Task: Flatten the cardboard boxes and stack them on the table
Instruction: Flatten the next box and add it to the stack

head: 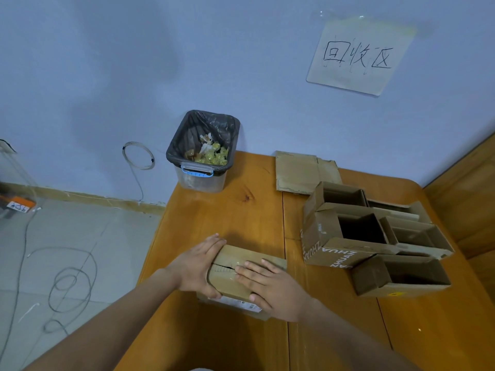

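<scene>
Two hands meet on one taped box [235,274] at the table's [235,210] near edge: left hand [199,266] grasping its end, right hand [270,283] flat on top. Five open boxes [375,231] cluster right; one flattened sheet [297,172] lies behind.

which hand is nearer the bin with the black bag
Left. The left hand grips the taped box's left end, below the bin; the right hand lies on the box's top, further right.
</scene>
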The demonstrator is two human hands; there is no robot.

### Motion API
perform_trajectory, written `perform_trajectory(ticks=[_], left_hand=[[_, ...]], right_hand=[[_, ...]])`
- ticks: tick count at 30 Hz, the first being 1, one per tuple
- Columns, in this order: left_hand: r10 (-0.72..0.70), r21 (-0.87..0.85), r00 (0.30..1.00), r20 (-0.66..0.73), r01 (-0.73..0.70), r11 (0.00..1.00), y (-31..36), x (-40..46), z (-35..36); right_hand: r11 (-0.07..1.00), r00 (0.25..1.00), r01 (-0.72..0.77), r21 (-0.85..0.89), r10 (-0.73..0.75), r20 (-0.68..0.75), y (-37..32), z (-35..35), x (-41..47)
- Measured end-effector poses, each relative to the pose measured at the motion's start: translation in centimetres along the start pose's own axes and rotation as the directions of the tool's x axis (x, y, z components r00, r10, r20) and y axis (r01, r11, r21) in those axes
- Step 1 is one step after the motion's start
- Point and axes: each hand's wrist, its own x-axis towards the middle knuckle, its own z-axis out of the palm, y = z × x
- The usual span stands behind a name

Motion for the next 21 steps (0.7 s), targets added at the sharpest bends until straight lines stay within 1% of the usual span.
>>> perform_trajectory(ticks=[3, 6, 7, 10, 11, 13, 15, 16, 18, 19, 21], left_hand=[[0.001, -0.004, 1.000, -0.002, -0.001, 1.000, 0.0, -0.1, 0.0], [-0.005, -0.020, 1.000, 0.003, 0.005, 1.000, 0.1, -0.1, -0.1], [-0.004, -0.020, 1.000, 0.003, 0.004, 1.000, 0.1, 0.0, -0.1], [-0.002, -0.002, 1.000, 0.014, 0.002, 1.000, 0.1, 0.0, -0.2], [-0.003, 0.012, 1.000, 0.023, 0.003, 1.000, 0.1, 0.0, -0.3], [-0.004, 0.053, 0.999, 0.044, 0.002, 0.999, 0.1, 0.0, -0.6], [-0.011, 0.090, 0.998, 0.065, 0.005, 0.996, -0.2, -0.1, -1.1], [-0.012, 0.105, 0.997, 0.075, 0.004, 0.994, -0.3, -0.1, -1.5], [-0.010, 0.134, 0.995, 0.100, -0.003, 0.991, -0.6, -0.1, -2.1], [-0.014, 0.147, 0.994, 0.112, -0.003, 0.989, -0.8, -0.1, -2.3], [-0.029, 0.174, 0.991, 0.128, 0.006, 0.985, -1.1, -0.2, -2.9]], right_hand=[[0.999, 0.999, -0.038, 0.035, 0.038, 0.001, 0.6, 0.0, -1.2], [0.974, 0.999, -0.042, 0.224, 0.039, 0.018, 1.6, 0.3, -3.0], [0.967, 0.999, -0.044, 0.251, 0.050, -0.020, 1.8, 0.4, -3.5], [0.973, 0.978, -0.010, 0.230, 0.057, -0.201, 1.7, 0.1, -4.0], [0.973, 0.960, 0.008, 0.232, 0.058, -0.273, 1.5, 0.1, -3.7], [0.966, 0.897, 0.014, 0.258, 0.102, -0.429, 1.2, 0.1, -2.8], [0.947, 0.841, -0.019, 0.321, 0.188, -0.507, 0.8, -0.3, -1.7], [0.938, 0.834, -0.028, 0.346, 0.213, -0.509, 0.5, -0.5, -1.0], [0.940, 0.867, -0.025, 0.340, 0.190, -0.460, -0.2, -0.6, 0.7], [0.949, 0.899, -0.018, 0.314, 0.153, -0.411, -0.5, -0.6, 1.7], [0.965, 0.964, -0.001, 0.261, 0.070, -0.257, -1.3, -0.6, 3.9]])
